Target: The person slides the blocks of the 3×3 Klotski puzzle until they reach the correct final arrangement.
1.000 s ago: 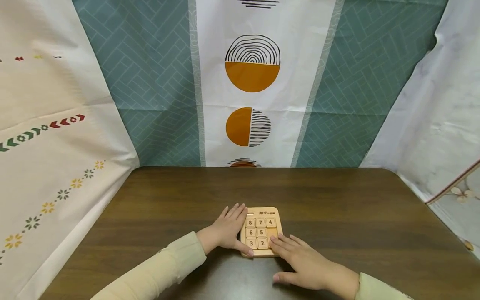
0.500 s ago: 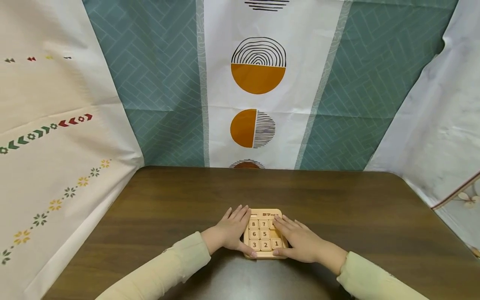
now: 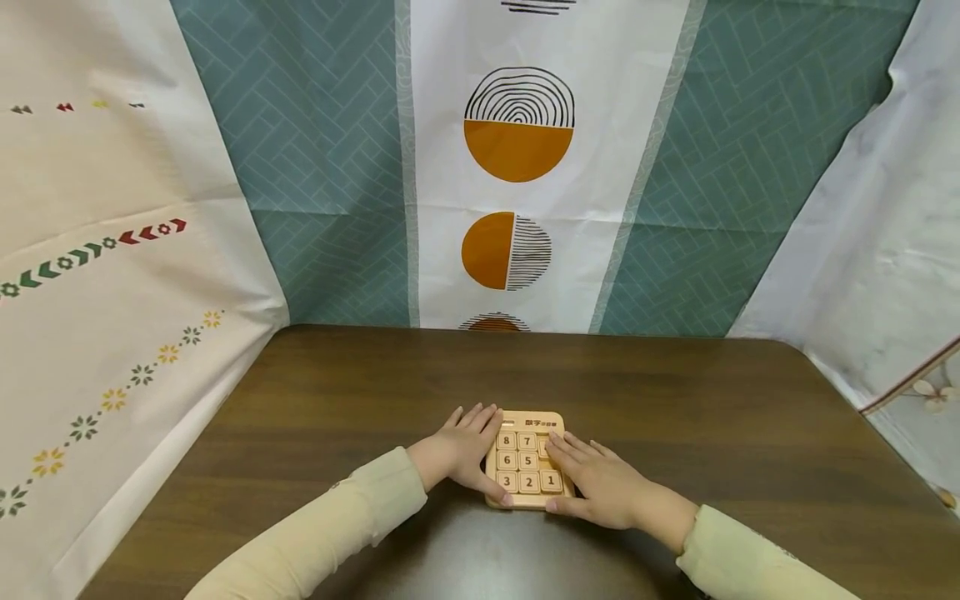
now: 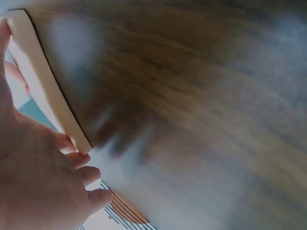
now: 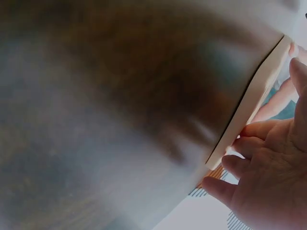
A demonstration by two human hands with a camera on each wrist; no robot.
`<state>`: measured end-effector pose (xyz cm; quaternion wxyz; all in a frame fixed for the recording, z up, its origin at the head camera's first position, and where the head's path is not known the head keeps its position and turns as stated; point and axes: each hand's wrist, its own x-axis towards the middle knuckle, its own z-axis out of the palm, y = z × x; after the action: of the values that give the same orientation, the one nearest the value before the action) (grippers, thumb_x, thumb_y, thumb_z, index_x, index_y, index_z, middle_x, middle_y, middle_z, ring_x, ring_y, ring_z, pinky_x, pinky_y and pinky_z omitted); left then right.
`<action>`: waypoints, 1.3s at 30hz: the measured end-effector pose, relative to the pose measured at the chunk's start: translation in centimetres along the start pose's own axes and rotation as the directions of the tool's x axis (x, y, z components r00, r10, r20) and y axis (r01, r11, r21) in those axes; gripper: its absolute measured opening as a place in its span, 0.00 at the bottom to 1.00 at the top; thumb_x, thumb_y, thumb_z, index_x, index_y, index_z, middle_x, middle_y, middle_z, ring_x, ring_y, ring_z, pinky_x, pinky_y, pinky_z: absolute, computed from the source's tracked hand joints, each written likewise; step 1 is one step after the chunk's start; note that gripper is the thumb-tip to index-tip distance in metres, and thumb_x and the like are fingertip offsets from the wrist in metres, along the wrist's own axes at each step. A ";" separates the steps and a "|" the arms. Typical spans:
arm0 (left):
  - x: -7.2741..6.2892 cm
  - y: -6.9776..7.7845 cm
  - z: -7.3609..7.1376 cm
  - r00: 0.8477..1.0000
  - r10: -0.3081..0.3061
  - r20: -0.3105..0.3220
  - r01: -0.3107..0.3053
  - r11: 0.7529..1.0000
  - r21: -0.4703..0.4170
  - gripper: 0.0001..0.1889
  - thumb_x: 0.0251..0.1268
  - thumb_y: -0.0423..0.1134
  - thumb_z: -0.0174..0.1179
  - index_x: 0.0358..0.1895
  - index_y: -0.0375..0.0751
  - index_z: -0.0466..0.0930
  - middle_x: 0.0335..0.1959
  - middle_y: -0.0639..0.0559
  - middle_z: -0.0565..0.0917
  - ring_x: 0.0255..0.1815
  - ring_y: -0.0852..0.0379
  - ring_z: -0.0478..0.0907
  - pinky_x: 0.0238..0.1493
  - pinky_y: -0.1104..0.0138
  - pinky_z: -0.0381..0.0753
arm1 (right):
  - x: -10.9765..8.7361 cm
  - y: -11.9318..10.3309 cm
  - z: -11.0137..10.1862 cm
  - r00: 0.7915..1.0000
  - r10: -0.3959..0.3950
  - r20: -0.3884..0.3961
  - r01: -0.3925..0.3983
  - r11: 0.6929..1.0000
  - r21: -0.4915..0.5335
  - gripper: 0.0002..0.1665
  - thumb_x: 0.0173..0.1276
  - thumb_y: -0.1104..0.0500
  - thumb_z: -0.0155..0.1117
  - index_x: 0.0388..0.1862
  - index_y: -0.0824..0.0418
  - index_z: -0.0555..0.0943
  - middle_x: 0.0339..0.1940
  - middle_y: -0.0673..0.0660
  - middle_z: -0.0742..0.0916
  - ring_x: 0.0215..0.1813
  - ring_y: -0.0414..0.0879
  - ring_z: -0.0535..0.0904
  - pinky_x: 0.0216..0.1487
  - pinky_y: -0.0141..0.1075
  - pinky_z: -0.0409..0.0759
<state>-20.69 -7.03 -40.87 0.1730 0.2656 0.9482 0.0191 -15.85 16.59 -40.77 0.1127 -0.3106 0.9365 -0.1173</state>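
In the head view, a wooden sliding number puzzle (image 3: 528, 502) lies flat on the table. Numbered tiles fill most of its frame, and the visible ones read 8, 7, 6, 5, 3, 2 and 1. My left hand (image 3: 467, 450) grips the left side, thumb at the bottom edge and fingers near the top left corner. Over the right side lies my right hand (image 3: 600, 483), its fingertips on the top right tile and its thumb at the lower edge. Those fingers hide most of that tile and part of the gap below it. Both wrist views show the puzzle's side edge (image 4: 45, 81) beside the fingers.
The dark wooden table (image 3: 360, 383) extends around the puzzle and has a glossy surface. A patterned cloth (image 3: 330, 167) hangs behind its far edge. Light cloths stand along the left (image 3: 112, 317) and right (image 3: 847, 275) sides.
My right hand has moved from the lower right up to the top right tile, uncovering the 1 tile and covering the 4. My left hand stays on the puzzle. The head view shifts slightly.
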 end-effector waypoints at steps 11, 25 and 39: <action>-0.3 -0.5 0.5 0.999 -0.004 -0.033 0.004 1.000 -0.002 0.65 0.39 0.77 0.60 0.77 0.41 0.43 0.78 0.46 0.47 0.78 0.47 0.43 0.75 0.51 0.44 | -1.1 -1.2 0.2 1.000 -0.021 0.006 0.021 1.000 -0.002 0.51 0.65 0.30 0.51 0.73 0.65 0.60 0.75 0.61 0.63 0.76 0.58 0.56 0.69 0.59 0.56; -0.6 0.2 0.2 0.999 -0.004 -0.047 0.003 1.000 -0.027 0.65 0.40 0.75 0.62 0.76 0.39 0.43 0.78 0.44 0.47 0.78 0.46 0.44 0.75 0.50 0.46 | 1.1 -0.5 -1.1 1.000 -0.030 -0.010 0.030 0.999 0.044 0.51 0.64 0.32 0.54 0.73 0.65 0.59 0.75 0.62 0.62 0.77 0.59 0.52 0.72 0.57 0.51; -0.1 0.4 0.6 0.999 -0.015 -0.043 0.015 1.000 -0.010 0.65 0.39 0.76 0.62 0.76 0.40 0.43 0.78 0.45 0.47 0.78 0.46 0.44 0.75 0.51 0.46 | 2.5 -0.8 -0.6 0.993 -0.116 0.016 0.116 0.992 0.043 0.52 0.63 0.32 0.57 0.74 0.64 0.58 0.74 0.60 0.65 0.77 0.58 0.52 0.72 0.58 0.51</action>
<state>-20.23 -6.76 -41.31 0.1540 0.2572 0.9536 0.0279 -17.49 14.53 -40.35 0.1207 -0.3631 0.9131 -0.1406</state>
